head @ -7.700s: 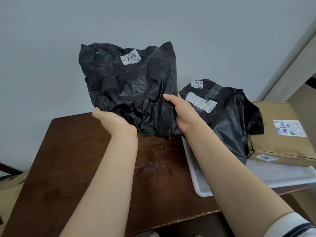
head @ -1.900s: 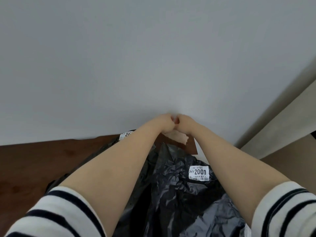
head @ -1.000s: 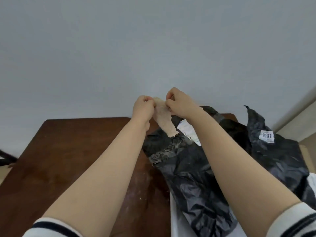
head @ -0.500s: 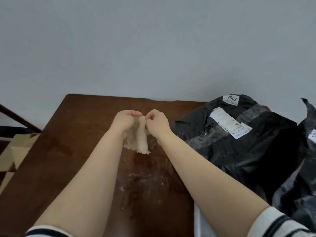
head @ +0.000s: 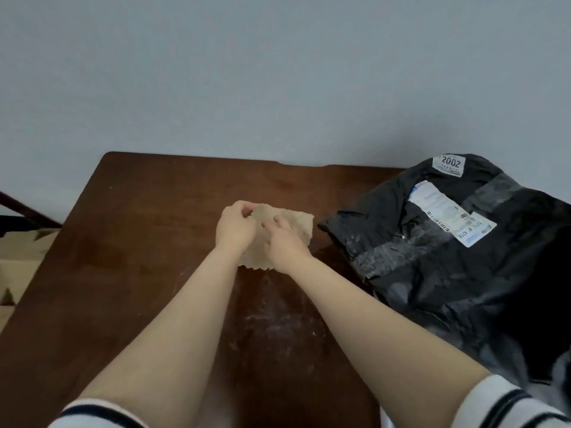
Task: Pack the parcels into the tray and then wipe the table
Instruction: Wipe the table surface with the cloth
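At far left, cardboard (head: 18,257) lies below the dark brown wooden table (head: 123,273). Our left hand (head: 236,230) pinches the far left edge of the beige cloth (head: 296,223), which is a rumpled, ragged-edged square lying opened out on the tabletop. Our right hand (head: 284,245) rests on it with fingers spread. Further right lies a crinkled black parcel (head: 463,288), labelled 2002.

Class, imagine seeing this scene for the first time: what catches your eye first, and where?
At the middle of the dark wooden table is a beige cloth: the left hand pinches its edge, the right hand rests on it. A black parcel labelled 2002 fills the right side. Nearer, whitish smears mark the wood.
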